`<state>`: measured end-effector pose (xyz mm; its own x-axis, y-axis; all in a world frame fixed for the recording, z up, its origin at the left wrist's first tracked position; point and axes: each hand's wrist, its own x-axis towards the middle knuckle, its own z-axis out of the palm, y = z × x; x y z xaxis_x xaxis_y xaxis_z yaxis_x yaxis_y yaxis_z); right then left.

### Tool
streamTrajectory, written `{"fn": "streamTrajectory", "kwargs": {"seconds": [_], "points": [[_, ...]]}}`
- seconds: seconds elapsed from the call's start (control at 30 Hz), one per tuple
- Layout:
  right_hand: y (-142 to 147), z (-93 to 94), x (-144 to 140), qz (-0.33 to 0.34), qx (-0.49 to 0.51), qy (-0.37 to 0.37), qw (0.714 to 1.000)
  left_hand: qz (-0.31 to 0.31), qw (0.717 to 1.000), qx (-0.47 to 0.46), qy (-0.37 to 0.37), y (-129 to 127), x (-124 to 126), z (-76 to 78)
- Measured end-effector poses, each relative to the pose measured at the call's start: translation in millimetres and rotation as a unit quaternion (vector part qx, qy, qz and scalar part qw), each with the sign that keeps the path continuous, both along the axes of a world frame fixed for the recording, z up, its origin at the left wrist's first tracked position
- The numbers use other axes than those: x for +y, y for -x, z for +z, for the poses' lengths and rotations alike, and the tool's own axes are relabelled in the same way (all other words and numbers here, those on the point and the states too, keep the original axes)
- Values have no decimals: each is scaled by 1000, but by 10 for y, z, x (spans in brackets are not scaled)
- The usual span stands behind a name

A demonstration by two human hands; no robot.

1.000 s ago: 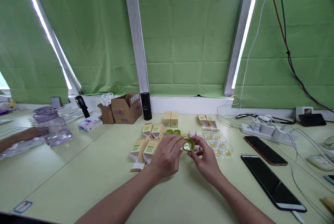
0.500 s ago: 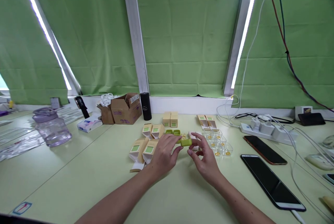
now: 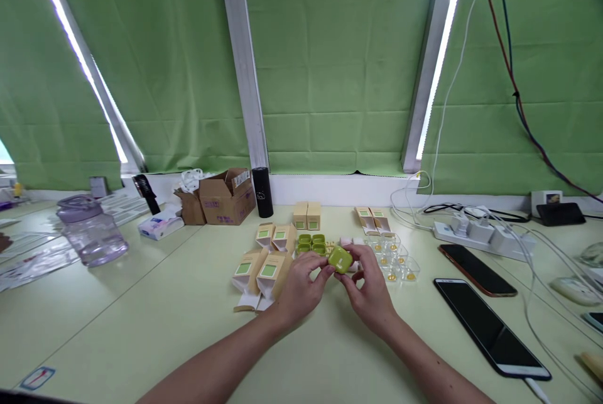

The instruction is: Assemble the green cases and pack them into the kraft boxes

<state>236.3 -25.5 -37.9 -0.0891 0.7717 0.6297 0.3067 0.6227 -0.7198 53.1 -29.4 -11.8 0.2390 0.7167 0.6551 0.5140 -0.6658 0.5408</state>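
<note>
Both hands, left hand [image 3: 301, 281] and right hand [image 3: 370, 288], gripped a green case [image 3: 340, 259]; cartons [image 3: 264, 269] left, clear cups [image 3: 396, 259] right, partly hidden.

text: none legible | cardboard box [image 3: 228, 202]: purple print, too small to read

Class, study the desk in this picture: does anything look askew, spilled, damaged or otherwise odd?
Nothing is spilled or visibly damaged. Two small cartons beside the left hand lie tipped with end flaps open, unlike the upright pair behind. Both hands hold a closed green case.
</note>
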Motion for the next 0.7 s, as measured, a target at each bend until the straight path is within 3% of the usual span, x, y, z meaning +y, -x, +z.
{"fn": "streamTrajectory", "kwargs": {"seconds": [0.13, 0.23, 0.4, 0.7], "points": [[1, 5, 1, 6, 8, 18, 1000, 7, 1000, -5, 8, 15, 6, -14], [-3, -11, 15, 7, 0, 24, 1000, 13, 999, -4, -33, 61, 9, 1], [-8, -29, 31, -5, -17, 24, 1000, 19, 984, 119, -130, 121, -5, 49], [-3, -20, 13, 11, -43, 24, 999, 21, 957, 242, -157, 93, 0, 10]]}}
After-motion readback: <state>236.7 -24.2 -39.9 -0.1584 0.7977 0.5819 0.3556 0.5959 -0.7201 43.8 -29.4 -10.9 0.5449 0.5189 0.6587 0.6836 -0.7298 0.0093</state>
